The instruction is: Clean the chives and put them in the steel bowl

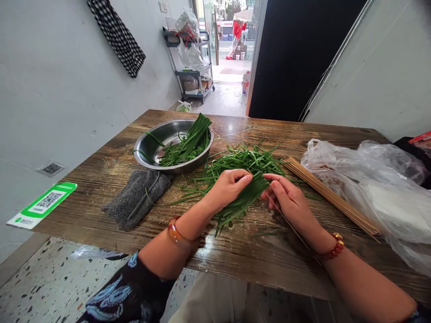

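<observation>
My left hand (232,185) is closed on a flat bunch of garlic chives (247,195), thumb on top, the cut leaves hanging down toward the tabletop. At the bunch's right edge, my right hand (290,202) pinches a thin bamboo skewer (296,234), whose shaft slants back under the wrist. Whether the skewer's tip is in the leaves is hidden by the fingers. Behind both hands lies a loose heap of chives (245,158). A steel bowl (138,152) to the left contains more chives, with one neat bunch (198,128) leaning on its rim.
Right of the hands lies a bundle of skewers (330,196), beside crumpled clear plastic bags (380,179). A grey mesh cloth (134,197) is left of my left forearm. A green QR-code card (47,204) sits at the table's left edge. Beyond stands a cart (193,72) near the doorway.
</observation>
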`<state>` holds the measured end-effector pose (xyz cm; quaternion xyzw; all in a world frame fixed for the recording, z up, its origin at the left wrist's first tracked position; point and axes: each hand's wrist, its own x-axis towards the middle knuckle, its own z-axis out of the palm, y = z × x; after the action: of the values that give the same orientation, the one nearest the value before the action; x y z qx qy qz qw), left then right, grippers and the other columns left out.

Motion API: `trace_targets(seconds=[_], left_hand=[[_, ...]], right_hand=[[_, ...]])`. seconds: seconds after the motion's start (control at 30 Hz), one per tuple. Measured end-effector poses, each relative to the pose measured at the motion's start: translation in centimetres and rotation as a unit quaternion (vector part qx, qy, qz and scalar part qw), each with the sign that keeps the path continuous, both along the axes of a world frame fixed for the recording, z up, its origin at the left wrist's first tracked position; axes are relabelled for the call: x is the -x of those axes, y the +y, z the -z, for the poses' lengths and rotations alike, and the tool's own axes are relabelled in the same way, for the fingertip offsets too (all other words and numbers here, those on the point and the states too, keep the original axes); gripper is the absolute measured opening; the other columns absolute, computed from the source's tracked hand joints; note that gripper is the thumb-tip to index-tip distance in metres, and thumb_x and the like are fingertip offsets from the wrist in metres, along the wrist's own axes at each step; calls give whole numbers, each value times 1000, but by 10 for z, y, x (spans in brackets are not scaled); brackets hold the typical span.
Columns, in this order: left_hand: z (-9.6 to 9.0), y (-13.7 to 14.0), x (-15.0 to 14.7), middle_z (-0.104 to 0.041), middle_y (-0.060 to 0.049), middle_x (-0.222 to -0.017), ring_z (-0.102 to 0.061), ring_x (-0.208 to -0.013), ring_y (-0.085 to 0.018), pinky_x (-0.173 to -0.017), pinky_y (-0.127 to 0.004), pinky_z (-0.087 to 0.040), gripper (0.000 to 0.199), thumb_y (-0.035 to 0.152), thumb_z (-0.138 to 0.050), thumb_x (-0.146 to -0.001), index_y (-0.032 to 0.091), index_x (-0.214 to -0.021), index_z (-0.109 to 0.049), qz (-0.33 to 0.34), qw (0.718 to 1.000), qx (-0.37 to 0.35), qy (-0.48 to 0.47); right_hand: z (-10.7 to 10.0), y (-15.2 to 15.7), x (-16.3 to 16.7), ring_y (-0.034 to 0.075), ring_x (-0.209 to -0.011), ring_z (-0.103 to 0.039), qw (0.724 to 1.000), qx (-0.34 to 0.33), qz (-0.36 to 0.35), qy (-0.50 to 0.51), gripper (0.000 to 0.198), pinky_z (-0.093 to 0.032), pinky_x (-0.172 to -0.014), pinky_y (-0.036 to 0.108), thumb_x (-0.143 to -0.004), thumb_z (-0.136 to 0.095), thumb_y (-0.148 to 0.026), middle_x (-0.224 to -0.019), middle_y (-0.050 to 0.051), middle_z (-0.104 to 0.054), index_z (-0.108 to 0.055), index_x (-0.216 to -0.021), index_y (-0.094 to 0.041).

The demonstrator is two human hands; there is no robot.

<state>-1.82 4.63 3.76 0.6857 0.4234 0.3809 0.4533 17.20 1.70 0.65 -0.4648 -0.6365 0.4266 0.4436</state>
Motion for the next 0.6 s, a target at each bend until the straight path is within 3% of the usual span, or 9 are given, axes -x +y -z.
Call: trace_targets(seconds=[0.17, 0.33, 0.6], left_hand=[[0, 1, 1, -52, 1, -68, -43, -63, -10, -55, -20, -35, 32, 43, -57, -82, 12, -75, -61, -27, 997, 48, -48], [0, 0, 1, -48, 2, -69, -41, -63, -9, -54, -19, -34, 34, 47, -56, -83, 14, -77, -57, 5, 995, 76, -59], [0, 0, 1, -38, 3, -61, -31, -57, -8, -48, -20, -26, 42, 51, -55, -82, 15, -61, -48, 22, 998, 58, -26]], right_hand=[[3, 2, 0, 11, -49, -48, 993, -34, -22, -112, 32, -37, -51, 25, -93, -48, -45, -57, -3, -56, -64, -85, -18], [2, 0, 1, 12, -51, -51, 984, -80, 0, -158, 28, -38, -54, 25, -91, -50, -38, -54, -3, -56, -66, -81, -19], [0, -3, 4, 12, -52, -51, 974, -124, 22, -190, 25, -37, -54, 25, -89, -51, -35, -57, -2, -58, -62, -71, -20]])
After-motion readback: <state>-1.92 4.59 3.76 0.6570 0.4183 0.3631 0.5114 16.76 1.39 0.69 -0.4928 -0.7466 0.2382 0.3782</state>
